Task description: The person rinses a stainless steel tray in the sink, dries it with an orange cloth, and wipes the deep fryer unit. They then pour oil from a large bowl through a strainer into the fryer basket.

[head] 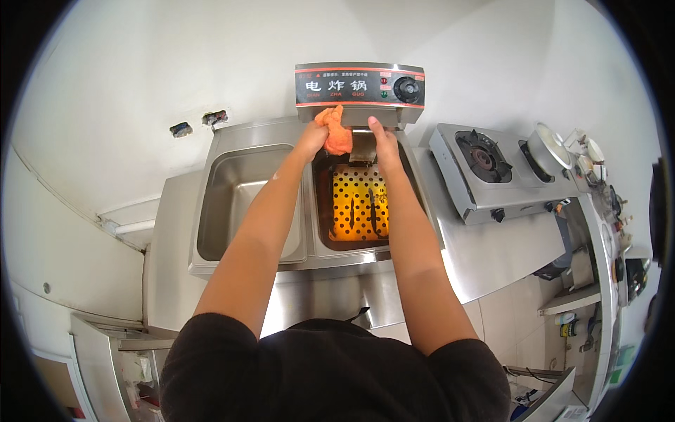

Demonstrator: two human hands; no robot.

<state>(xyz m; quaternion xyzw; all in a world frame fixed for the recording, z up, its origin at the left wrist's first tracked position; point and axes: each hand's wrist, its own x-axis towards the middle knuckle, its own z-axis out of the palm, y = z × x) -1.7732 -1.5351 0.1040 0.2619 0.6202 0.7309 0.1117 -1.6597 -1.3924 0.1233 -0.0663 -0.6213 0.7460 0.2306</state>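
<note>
Bunched in my left hand [312,140] is an orange cloth [336,132], just below the control box [359,89] of an electric fryer. My right hand [386,145] is at the right underside of that box, thumb raised; its other fingers are mostly hidden, so its grip is unclear. Between the hands a metal bracket [363,147] runs down into the right-hand fryer tank [322,232]. Dark amber liquid, which looks like oil, covers a perforated metal plate [358,203] in this tank. To its left is a second steel tank [237,184], with no liquid visible.
A two-burner gas stove [495,169] stands to the right on the steel counter [490,248], with a pot [547,149] on its far burner. Crowded shelves [606,227] line the far right. Two wall cutouts [215,117] are behind the left tank.
</note>
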